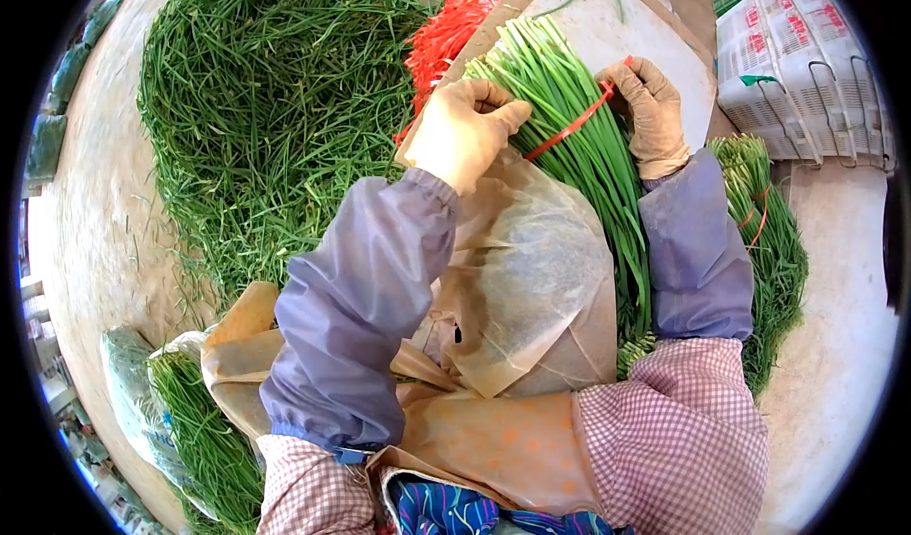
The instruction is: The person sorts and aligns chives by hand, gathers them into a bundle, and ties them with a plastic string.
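A bundle of long green stalks [593, 155] lies across a pale board [664, 56], its whitish ends toward the top. A red strap [569, 131] crosses the bundle. My right hand [653, 117], in a tan glove, is at the bundle's right edge, its fingers closed on the strap's upper end. On the bundle's left side is my left hand [470, 127], also gloved, with thumb and fingertips pinched together near the strap's lower end; whatever they hold is hidden. Red straps [441, 46] lie piled beside the board.
A large heap of loose green stalks [275, 108] spreads at the upper left. Tied bundles [769, 269] stand at the right, another bundle [204, 431] at the lower left. A white crate [797, 70] sits at the upper right. A translucent apron [531, 269] covers the lap.
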Demonstrator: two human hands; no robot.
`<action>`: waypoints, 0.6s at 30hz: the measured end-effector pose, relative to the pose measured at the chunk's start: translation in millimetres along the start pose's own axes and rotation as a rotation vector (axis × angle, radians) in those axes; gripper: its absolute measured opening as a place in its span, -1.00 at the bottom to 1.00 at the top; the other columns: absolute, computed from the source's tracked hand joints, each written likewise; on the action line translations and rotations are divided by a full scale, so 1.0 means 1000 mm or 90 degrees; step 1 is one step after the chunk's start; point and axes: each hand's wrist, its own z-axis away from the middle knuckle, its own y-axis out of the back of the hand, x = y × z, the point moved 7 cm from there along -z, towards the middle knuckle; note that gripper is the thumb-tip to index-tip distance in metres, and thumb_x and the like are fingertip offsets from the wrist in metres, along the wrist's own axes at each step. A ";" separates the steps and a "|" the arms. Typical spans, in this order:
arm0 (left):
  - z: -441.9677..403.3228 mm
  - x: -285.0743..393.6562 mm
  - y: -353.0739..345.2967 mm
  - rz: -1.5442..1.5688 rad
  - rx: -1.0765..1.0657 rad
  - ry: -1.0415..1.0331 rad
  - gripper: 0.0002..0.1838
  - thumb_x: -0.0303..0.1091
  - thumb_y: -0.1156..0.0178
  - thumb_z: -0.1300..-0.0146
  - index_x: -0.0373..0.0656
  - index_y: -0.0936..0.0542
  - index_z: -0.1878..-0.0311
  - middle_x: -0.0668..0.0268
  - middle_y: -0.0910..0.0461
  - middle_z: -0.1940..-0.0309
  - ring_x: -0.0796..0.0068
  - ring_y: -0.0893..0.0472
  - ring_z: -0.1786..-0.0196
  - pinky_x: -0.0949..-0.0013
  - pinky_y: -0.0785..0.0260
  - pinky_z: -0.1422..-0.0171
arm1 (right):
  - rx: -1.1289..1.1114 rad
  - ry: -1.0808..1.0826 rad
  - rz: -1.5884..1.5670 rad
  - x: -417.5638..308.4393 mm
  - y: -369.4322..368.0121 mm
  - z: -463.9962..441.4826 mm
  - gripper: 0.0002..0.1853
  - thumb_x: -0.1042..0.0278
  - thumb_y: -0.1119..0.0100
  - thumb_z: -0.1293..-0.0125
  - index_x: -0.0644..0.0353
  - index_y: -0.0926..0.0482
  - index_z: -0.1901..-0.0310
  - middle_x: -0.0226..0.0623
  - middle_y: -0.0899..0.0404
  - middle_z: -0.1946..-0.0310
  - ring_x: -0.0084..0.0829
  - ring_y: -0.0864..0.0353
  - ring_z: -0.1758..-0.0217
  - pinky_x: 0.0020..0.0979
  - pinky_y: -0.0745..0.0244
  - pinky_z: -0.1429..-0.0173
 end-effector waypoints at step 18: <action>-0.030 -0.009 0.046 0.060 0.099 -0.064 -0.79 -0.33 -0.26 -0.30 -0.23 -0.58 0.08 0.37 -0.62 0.31 0.62 -0.54 0.35 0.52 -0.42 0.27 | -0.049 -0.052 -0.017 -0.004 -0.015 0.013 -0.87 0.35 -0.26 -0.35 0.22 -0.60 0.22 -0.39 -0.65 0.34 -0.58 -0.57 0.28 -0.55 -0.48 0.11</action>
